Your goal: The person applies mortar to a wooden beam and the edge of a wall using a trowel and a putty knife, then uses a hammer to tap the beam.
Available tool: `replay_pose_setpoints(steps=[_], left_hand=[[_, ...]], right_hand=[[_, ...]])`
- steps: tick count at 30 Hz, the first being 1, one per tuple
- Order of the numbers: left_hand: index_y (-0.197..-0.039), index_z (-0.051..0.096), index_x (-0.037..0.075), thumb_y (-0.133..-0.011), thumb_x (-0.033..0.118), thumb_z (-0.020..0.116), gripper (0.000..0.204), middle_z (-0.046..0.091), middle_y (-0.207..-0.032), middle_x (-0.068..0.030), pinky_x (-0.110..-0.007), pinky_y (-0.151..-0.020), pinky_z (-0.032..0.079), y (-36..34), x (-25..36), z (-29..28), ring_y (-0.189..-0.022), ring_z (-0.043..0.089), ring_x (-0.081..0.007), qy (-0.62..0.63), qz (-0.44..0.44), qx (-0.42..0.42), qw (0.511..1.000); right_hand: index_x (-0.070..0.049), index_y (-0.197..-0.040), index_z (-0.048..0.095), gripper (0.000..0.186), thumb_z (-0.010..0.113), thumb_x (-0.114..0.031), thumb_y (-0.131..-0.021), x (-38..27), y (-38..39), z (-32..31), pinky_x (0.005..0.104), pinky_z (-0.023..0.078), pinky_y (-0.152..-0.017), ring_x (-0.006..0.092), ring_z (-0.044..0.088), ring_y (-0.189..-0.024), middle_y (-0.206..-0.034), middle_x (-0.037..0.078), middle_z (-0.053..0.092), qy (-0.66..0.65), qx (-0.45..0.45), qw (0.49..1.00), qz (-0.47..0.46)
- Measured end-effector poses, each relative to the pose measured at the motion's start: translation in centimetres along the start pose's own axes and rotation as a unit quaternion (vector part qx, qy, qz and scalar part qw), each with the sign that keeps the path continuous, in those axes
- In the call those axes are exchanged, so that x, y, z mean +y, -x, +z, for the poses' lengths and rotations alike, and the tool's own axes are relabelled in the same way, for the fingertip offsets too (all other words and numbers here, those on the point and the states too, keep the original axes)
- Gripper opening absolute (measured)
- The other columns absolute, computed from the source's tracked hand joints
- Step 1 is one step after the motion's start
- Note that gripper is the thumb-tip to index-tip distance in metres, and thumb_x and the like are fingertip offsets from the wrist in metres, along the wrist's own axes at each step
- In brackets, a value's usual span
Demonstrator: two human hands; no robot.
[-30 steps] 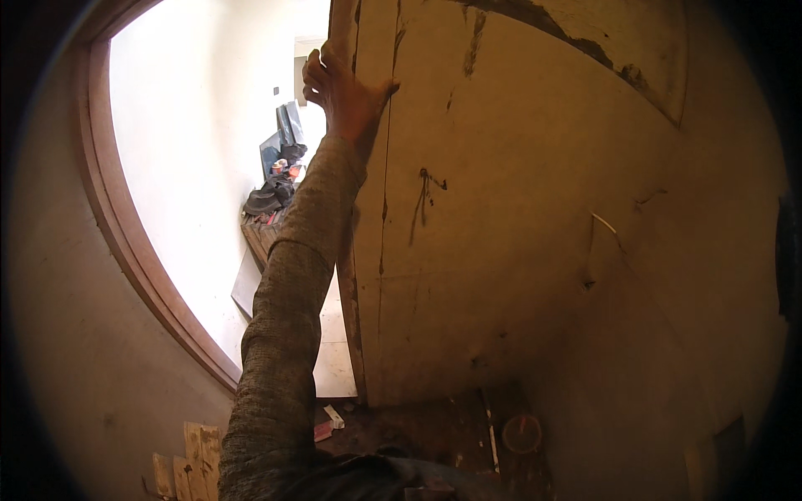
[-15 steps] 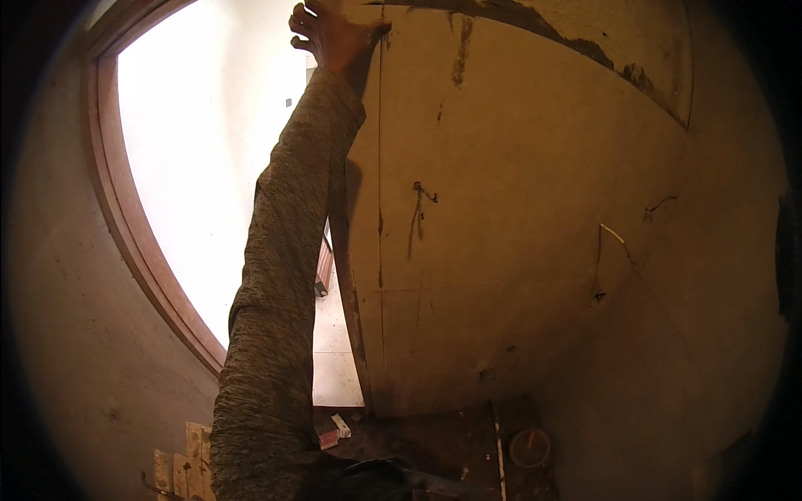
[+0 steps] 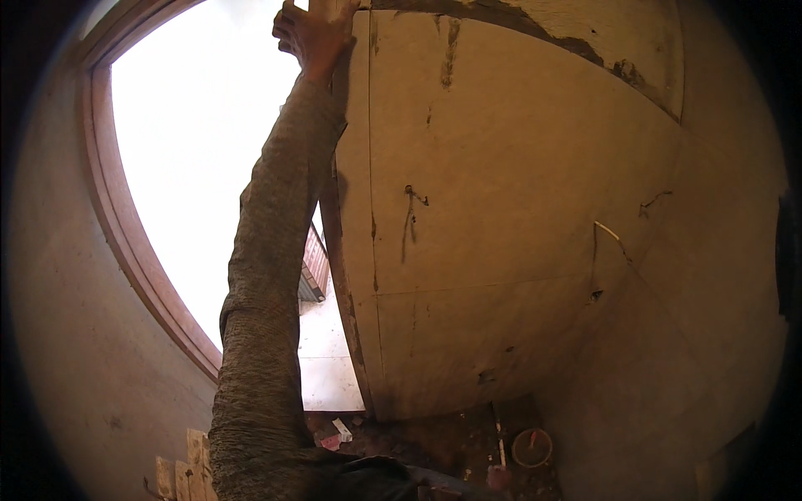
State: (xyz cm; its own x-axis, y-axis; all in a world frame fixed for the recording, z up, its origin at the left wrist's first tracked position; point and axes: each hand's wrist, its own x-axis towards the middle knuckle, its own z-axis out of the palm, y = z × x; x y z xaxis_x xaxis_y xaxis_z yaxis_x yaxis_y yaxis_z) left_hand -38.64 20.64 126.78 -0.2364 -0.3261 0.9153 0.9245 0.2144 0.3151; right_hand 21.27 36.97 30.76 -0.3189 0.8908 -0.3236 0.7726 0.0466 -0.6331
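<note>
My left arm, in a grey-brown sleeve, reaches up across the view. At the top, my left hand is beside the left edge of a large pale panel or wall. Its thumb lies toward that edge, while the fingers are apart and bent over the bright opening. The picture's upper border cuts off part of the hand, and I see nothing held in it. My right hand cannot be made out.
A wooden frame borders the bright opening. Short wires stick out of the pale surface. Below lie pale wooden pieces, a red-and-white scrap, a thin light stick and a round container. A dim reddish shape meets the stick.
My left hand and forearm have shifted slightly left and up. The view has moved a little, showing more of a ribbed object through the opening. A dim reddish shape now shows by the stick.
</note>
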Motion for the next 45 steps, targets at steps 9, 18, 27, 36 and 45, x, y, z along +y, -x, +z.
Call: replay_pose_setpoints(steps=[9,18,27,36,45], left_hand=[[-0.142,0.033,-0.011,-0.075,0.062,0.080,0.110,0.036,-0.140,-0.0346,-0.060,-0.108,0.031,3.1,-6.7,-4.6,-0.133,0.032,-0.0456,0.006,-0.033,-0.039,0.999],[-0.141,0.033,-0.014,-0.071,0.067,0.081,0.117,0.041,-0.136,-0.0365,-0.054,-0.109,0.035,8.9,-11.7,-12.2,-0.130,0.038,-0.0457,0.054,-0.045,-0.156,0.985],[-0.141,0.037,-0.009,-0.070,0.057,0.087,0.109,0.048,-0.137,-0.0317,-0.047,-0.104,0.043,30.9,-18.1,-25.2,-0.126,0.050,-0.0405,-0.005,-0.213,-0.303,0.929],[-0.144,0.036,-0.006,-0.068,0.058,0.086,0.111,0.042,-0.139,-0.0284,-0.057,-0.111,0.031,45.4,-9.0,-48.6,-0.132,0.035,-0.0427,-0.300,-0.419,-0.339,0.787],[-0.143,0.038,-0.007,-0.067,0.046,0.088,0.104,0.044,-0.137,-0.0287,-0.048,-0.114,0.032,48.0,4.8,-60.0,-0.131,0.039,-0.0417,-0.475,-0.402,-0.246,0.743]], right_hand=[[-0.001,-0.093,0.066,0.031,0.067,-0.031,-0.090,-25.4,0.5,-10.6,0.0449,0.052,-0.076,0.0347,0.066,-0.083,-0.091,0.019,0.068,-0.121,0.105,0.951,-0.264],[-0.003,-0.094,0.065,0.023,0.067,-0.026,-0.094,-28.1,-1.3,-3.1,0.0306,0.051,-0.057,0.0109,0.061,-0.064,-0.077,0.005,0.065,-0.103,0.006,0.942,-0.320],[-0.003,-0.105,0.067,0.032,0.067,-0.032,-0.095,-26.1,1.3,-2.7,0.0447,0.053,-0.074,0.0295,0.066,-0.083,-0.092,0.014,0.069,-0.073,-0.116,0.967,-0.214],[-0.001,-0.104,0.068,0.028,0.068,-0.027,-0.093,-18.8,3.2,-1.7,0.0353,0.053,-0.061,0.0143,0.062,-0.069,-0.083,0.006,0.067,0.004,-0.216,0.964,-0.152],[-0.002,-0.096,0.064,0.026,0.068,-0.027,-0.094,-20.0,-2.0,3.2,0.0281,0.048,-0.051,0.0121,0.058,-0.057,-0.072,0.004,0.063,0.073,-0.380,0.871,-0.303]])
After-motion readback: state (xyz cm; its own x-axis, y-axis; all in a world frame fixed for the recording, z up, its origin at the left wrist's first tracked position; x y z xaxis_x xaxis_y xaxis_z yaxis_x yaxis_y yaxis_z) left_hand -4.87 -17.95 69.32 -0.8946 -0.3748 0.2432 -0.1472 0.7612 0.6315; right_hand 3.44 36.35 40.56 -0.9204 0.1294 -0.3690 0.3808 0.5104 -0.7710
